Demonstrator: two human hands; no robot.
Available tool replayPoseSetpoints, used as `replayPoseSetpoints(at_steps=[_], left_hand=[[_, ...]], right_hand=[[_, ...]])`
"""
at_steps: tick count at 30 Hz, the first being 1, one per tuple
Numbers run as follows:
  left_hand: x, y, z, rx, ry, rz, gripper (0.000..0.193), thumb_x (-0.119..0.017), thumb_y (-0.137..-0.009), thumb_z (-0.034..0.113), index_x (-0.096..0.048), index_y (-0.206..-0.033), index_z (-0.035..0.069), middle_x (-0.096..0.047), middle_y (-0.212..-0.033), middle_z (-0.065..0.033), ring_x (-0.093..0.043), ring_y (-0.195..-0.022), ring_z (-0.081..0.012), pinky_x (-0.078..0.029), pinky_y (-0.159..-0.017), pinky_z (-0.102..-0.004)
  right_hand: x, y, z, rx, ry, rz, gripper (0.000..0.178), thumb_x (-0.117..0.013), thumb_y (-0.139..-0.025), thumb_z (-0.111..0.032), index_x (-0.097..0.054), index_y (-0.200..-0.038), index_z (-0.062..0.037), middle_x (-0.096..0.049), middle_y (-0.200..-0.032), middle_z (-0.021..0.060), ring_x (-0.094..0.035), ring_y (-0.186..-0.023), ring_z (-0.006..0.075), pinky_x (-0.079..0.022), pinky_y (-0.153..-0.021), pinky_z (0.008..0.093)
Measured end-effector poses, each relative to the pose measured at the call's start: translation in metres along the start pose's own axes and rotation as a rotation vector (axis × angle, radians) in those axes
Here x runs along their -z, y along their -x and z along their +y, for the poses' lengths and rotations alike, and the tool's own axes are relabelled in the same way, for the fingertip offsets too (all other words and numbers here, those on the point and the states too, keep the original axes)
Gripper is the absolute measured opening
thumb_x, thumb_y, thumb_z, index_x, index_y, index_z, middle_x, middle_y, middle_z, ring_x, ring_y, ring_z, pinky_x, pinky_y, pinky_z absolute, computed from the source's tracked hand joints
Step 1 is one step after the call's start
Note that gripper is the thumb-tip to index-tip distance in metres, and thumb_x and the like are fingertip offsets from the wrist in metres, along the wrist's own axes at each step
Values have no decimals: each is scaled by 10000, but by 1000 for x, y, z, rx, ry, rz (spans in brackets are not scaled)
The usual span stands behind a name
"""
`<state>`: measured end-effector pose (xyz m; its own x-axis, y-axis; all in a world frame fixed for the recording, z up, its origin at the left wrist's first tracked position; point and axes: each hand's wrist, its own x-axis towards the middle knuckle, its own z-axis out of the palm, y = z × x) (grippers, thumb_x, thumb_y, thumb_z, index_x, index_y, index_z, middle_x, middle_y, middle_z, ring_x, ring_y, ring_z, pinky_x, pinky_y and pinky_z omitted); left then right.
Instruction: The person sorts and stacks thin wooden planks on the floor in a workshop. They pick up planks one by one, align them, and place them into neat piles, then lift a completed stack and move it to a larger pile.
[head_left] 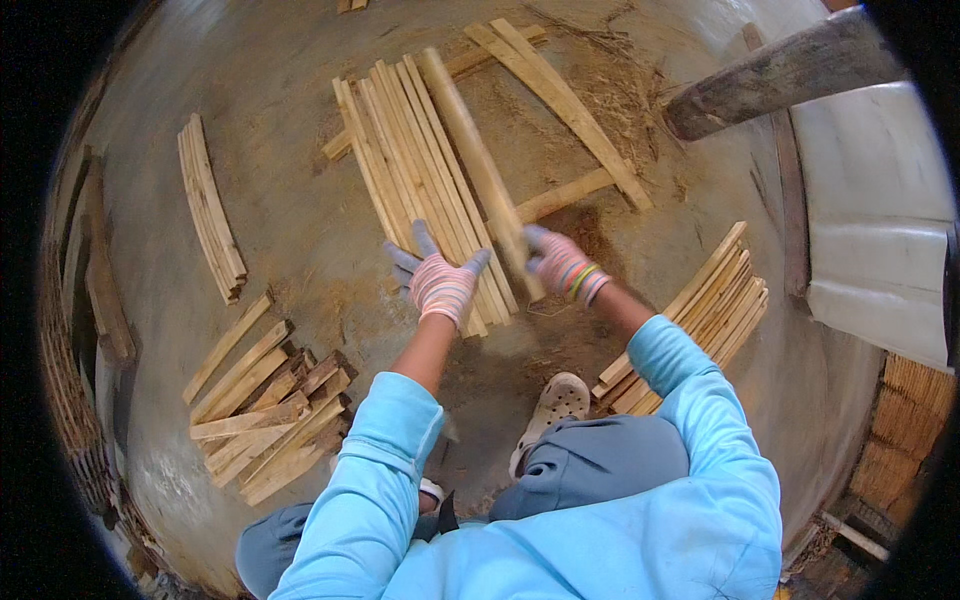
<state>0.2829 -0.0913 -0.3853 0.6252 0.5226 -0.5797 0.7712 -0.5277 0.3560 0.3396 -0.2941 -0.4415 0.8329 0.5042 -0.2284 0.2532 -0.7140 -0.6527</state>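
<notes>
A row of long, pale wooden strips [408, 150] lies side by side in front of me, raised on crosswise wooden pieces. My left hand [441, 284], in a striped glove with grey fingertips, rests over the near part of this row with its fingers spread. In a matching glove, my right hand [566, 266] grips the right side of a wider wooden plank [478, 165] near its close end. Motion blurs the plank, which stands slightly apart from the row's right side. Part of the right fingers is blurred too.
Two longer boards [570, 105] lie beyond on the right, near a crosspiece [565, 195]. A strip bundle [208, 210] lies left; a pile of short wood pieces [270, 405] sits near left, another strip stack [700, 320] near right. A thick post [790, 75] juts in at upper right.
</notes>
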Motion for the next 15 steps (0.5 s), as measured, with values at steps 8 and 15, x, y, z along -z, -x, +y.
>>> replayPoseSetpoints(at_steps=[8,15], left_hand=[[0,0,2,24,-56,10,1277,-813,-648,673,-81,-1612,265,101,-1638,-260,-138,-1484,-518,-253,-1177,-575],[-2,-1,1,23,-31,3,1287,-816,-647,672,-67,-1614,273,113,-1638,-260,-133,-1485,-521,-239,-1183,-574]], right_hand=[[96,-41,64,-282,1048,539,479,-605,-870,-212,-559,-1344,-163,-653,-1218,144,-647,-1116,322,-537,-871,429],[114,-25,63,-368,43,84,651,-797,-757,-219,-552,-1341,-69,-650,-1242,216,-647,-1106,378,-511,-967,416]])
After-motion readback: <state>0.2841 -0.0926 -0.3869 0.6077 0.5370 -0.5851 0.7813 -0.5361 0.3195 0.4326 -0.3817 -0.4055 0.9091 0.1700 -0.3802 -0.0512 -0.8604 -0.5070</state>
